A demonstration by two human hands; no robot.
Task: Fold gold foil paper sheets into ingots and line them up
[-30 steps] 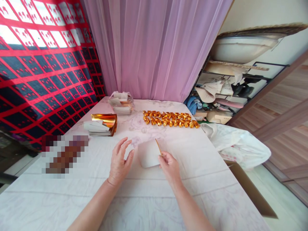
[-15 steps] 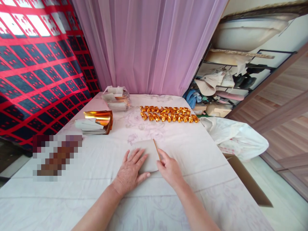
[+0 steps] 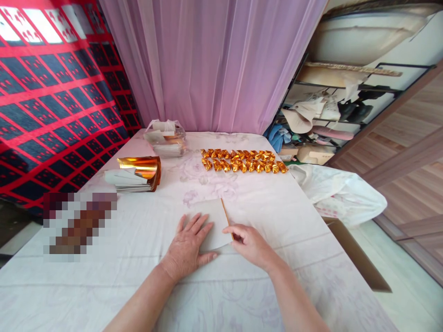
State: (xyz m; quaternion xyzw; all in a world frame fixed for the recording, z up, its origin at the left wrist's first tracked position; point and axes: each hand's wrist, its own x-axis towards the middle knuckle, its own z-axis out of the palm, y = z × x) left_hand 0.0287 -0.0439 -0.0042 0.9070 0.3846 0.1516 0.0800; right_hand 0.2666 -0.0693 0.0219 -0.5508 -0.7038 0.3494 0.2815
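Observation:
A sheet of gold-backed paper (image 3: 218, 216) lies pale side up on the table, with a thin gold strip folded over along its right edge. My left hand (image 3: 188, 242) rests flat on the left part of the sheet, fingers spread. At the right edge my right hand (image 3: 247, 242) pinches the folded strip between thumb and forefinger, its other fingers curled. Beyond the hands stand two rows of folded gold foil pieces (image 3: 242, 161). To the left sits a stack of gold foil paper (image 3: 140, 175), partly curled over.
A clear plastic bag of paper (image 3: 166, 140) lies at the table's far left. A blurred, pixelated object (image 3: 81, 223) is on the left side. To the right are a white plastic bag (image 3: 342, 193), a cardboard box (image 3: 360, 253) and a shelf rack (image 3: 325, 124).
My right hand has slid toward me along the folded edge and its fingers have closed into a tighter pinch. My left hand stays flat on the sheet. The view has shifted slightly.

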